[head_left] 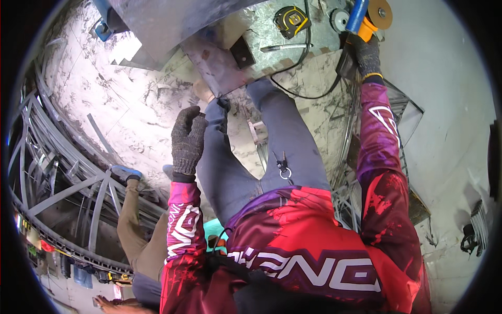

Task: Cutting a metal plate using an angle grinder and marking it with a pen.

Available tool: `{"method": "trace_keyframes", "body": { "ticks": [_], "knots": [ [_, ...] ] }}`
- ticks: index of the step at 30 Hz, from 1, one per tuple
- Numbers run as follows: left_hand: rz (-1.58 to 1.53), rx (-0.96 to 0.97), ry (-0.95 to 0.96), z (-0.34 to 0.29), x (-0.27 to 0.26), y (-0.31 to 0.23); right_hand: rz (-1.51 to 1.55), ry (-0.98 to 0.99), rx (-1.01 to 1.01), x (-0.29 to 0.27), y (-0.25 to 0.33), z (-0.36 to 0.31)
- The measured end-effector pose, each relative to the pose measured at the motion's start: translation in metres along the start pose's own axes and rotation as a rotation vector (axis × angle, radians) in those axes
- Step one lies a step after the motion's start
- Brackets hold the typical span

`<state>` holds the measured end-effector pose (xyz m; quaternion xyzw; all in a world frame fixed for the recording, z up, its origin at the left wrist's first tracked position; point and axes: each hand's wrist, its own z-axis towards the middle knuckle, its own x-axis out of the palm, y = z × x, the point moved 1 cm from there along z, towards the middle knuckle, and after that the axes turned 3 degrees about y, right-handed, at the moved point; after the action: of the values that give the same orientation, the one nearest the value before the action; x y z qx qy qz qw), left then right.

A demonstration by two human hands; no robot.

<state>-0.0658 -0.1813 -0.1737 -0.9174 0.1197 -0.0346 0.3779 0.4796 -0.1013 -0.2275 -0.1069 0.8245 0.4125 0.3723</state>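
Note:
My right hand [366,57], in a dark grey knit glove, is closed on an orange and blue angle grinder [368,30] at the far right end of the metal worktop [327,36]. A tan disc [380,14] shows on the grinder, and the glove hides part of its body. My left hand [188,137], gloved alike, hovers beside my left thigh with its fingers curled together and nothing visible in them. A black and yellow tape measure [292,22] lies on the worktop. Near it are a slim silver marker-like stick [285,47] and a pale round disc [340,20].
A large grey metal sheet [172,23] overhangs the worktop's left side. Black cable [308,96] loops down by my knees. Metal strips [57,141] and a frame [99,204] crowd the left. Another person's leg [133,225] is behind me at left. A pale wall [444,104] stands right.

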Motion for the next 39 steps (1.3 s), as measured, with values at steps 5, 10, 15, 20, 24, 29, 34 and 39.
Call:
{"method": "trace_keyframes", "body": {
  "ticks": [5, 10, 15, 20, 24, 29, 34, 39],
  "knots": [
    [0.031, 0.218, -0.047, 0.051, 0.025, 0.020, -0.382, -0.130, 0.004, -0.022, 0.025, 0.009],
    [0.035, 0.342, -0.077, 0.084, 0.035, 0.019, -0.258, -0.121, -0.094, -0.017, 0.028, 0.002],
    [-0.024, 0.521, -0.191, 0.099, 0.043, 0.038, -0.106, -0.108, -0.252, -0.016, 0.020, 0.012],
    [-0.004, 0.629, -0.268, 0.058, 0.054, 0.060, -0.045, -0.095, -0.223, -0.002, 0.057, -0.026],
    [0.021, 0.607, -0.329, 0.003, 0.086, 0.063, -0.011, -0.053, -0.408, -0.004, 0.033, -0.010],
    [0.195, 0.677, -0.343, -0.045, 0.100, 0.056, -0.214, -0.157, -0.377, 0.008, 0.025, -0.014],
    [0.462, 1.101, -0.325, -0.056, 0.083, -0.013, -0.288, -0.169, -0.361, -0.004, 0.037, -0.032],
    [0.373, 1.189, -0.225, -0.031, 0.040, -0.160, -0.164, -0.555, -0.751, -0.015, 0.021, -0.067]
  ]
}}
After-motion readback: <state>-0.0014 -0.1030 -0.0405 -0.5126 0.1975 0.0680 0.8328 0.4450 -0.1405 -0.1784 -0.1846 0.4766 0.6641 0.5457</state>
